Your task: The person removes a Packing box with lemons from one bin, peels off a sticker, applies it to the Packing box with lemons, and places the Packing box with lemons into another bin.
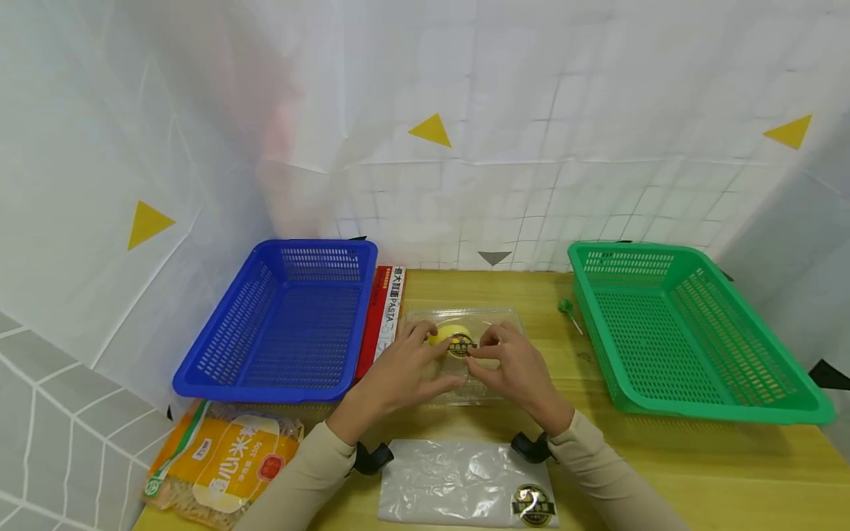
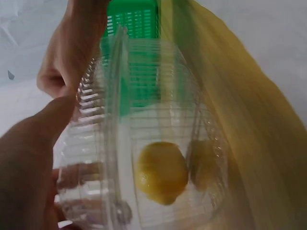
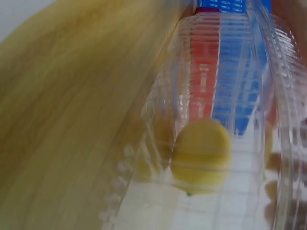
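Note:
In the middle of the wooden table stands a clear plastic clamshell box [image 1: 494, 317], its lid closed over a yellow lemon [image 2: 162, 172]. A round black and gold sticker [image 1: 460, 344] lies over the lid's top. My left hand [image 1: 408, 365] rests on the lid from the left, index fingertip at the sticker's left edge, thumb spread toward the near side. At the sticker's right edge, my right hand [image 1: 514, 365] pinches with thumb and index finger, the other fingers curled. A glossy white plastic sheet [image 1: 451, 479] bearing a similar sticker [image 1: 533, 505] lies in front of the box.
To the left stands a blue basket [image 1: 265, 394], with a red PASTA box [image 1: 381, 313] beside it. An orange and clear food packet [image 1: 232, 464] lies at the front left. A green basket [image 1: 710, 413] is at the right, near a green lollipop [image 1: 566, 307].

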`<state>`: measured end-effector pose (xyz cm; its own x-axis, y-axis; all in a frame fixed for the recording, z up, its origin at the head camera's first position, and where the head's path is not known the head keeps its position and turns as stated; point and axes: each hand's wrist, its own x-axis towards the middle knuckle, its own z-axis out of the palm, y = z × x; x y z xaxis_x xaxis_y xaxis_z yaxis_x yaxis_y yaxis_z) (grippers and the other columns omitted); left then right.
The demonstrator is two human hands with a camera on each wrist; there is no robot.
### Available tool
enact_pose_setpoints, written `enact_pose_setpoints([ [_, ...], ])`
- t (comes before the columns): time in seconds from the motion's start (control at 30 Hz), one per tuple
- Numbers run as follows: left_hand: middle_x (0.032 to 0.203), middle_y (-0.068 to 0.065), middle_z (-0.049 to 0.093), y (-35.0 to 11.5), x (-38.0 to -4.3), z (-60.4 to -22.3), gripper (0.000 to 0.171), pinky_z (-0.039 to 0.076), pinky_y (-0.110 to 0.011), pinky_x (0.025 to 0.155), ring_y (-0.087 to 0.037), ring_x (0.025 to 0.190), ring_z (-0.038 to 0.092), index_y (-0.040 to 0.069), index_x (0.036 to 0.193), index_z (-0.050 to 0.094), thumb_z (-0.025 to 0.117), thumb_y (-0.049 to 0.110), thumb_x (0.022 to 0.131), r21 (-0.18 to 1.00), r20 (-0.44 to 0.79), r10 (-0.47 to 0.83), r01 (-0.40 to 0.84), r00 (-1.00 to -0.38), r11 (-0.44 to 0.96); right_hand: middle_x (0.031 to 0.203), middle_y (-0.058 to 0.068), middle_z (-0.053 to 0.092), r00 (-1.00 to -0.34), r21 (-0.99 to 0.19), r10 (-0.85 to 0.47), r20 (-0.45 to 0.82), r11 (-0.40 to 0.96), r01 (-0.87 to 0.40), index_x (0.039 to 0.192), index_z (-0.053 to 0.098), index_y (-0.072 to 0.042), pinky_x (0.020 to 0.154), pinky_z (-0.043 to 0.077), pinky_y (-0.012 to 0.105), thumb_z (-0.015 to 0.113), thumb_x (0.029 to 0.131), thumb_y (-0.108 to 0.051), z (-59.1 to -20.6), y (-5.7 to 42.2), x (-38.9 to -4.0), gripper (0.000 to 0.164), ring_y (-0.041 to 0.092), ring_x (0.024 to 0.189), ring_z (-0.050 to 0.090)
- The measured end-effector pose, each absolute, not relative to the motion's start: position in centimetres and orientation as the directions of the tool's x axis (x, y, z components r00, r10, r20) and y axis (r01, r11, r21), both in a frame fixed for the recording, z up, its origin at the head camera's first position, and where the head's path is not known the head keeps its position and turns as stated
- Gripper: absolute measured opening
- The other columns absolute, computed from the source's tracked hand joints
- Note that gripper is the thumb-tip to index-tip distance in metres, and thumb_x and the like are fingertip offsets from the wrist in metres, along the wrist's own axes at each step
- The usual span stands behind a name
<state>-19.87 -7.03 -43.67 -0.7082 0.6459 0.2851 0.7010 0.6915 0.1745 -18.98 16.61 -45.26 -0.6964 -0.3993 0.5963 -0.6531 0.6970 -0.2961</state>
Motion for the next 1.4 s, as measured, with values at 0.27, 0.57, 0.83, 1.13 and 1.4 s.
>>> enact_pose_setpoints([
  [0.27, 0.138, -0.014, 0.057, -7.7, -19.6, -44.1, 0.055, 0.045, -0.048, 0.108, -0.029, 0.131, 0.045, 0.019, 0.128, 0.077, 0.064, 0.061, 0.097, 0.215, 0.328, 0.669, 0.743, -0.666, 0.634, 0.092, -0.003, 0.063, -0.632, -0.310, -0.494, 0.597, 0.584, -0.750, 0.088, 0.085, -0.012, 0.063, 0.051, 0.032, 0.084, 0.088, -0.019, -45.3, 17.2, -19.1, 0.007, 0.016, 0.088, 0.055],
  [0.57, 0.140, -0.019, 0.056, -8.1, -19.0, -45.4, 0.050, 0.042, -0.052, 0.110, -0.031, 0.134, 0.049, 0.003, 0.129, 0.071, 0.075, 0.040, 0.096, 0.427, 0.578, 0.446, 0.719, -0.683, 0.549, 0.103, 0.002, 0.071, -0.658, -0.417, -0.344, 0.670, 0.559, -0.716, 0.096, 0.082, -0.008, 0.076, 0.056, 0.041, 0.085, 0.085, -0.010, -44.7, 18.4, -18.5, 0.012, 0.022, 0.096, 0.066],
  [0.83, 0.143, -0.027, 0.052, -8.8, -19.0, -45.2, 0.064, 0.047, -0.057, 0.103, -0.045, 0.125, 0.056, -0.009, 0.147, 0.047, 0.071, 0.023, 0.097, 0.812, 0.314, 0.084, 0.313, -0.946, 0.493, 0.119, 0.019, 0.066, -0.758, -0.536, -0.060, 0.650, 0.670, -0.513, 0.114, 0.074, 0.002, 0.082, 0.053, 0.053, 0.083, 0.084, -0.001, -44.8, 21.2, -17.8, 0.031, 0.038, 0.106, 0.061],
  [1.13, 0.134, -0.026, 0.057, -8.6, -19.1, -45.6, 0.079, 0.052, -0.046, 0.097, -0.034, 0.116, 0.060, -0.010, 0.157, 0.027, 0.066, 0.012, 0.093, 0.964, -0.013, 0.050, 0.001, -0.999, 0.267, 0.122, 0.025, 0.064, -0.990, -0.780, 0.000, 0.141, 0.615, -0.111, 0.140, 0.055, 0.008, 0.082, 0.057, 0.047, 0.067, 0.103, -0.028, -45.0, 22.3, -16.3, 0.053, 0.040, 0.105, 0.064],
  [1.4, 0.103, -0.014, 0.057, -8.9, -19.2, -45.1, 0.066, 0.048, -0.033, 0.069, -0.022, 0.083, 0.054, -0.011, 0.143, 0.046, 0.069, 0.028, 0.095, 0.955, -0.046, 0.057, -0.027, -0.997, 0.296, 0.124, 0.025, 0.066, -0.994, -0.838, -0.029, 0.106, 0.535, -0.106, 0.137, 0.062, 0.008, 0.070, 0.053, 0.031, 0.062, 0.106, -0.019, -44.7, 23.3, -17.4, 0.041, 0.030, 0.096, 0.066],
])
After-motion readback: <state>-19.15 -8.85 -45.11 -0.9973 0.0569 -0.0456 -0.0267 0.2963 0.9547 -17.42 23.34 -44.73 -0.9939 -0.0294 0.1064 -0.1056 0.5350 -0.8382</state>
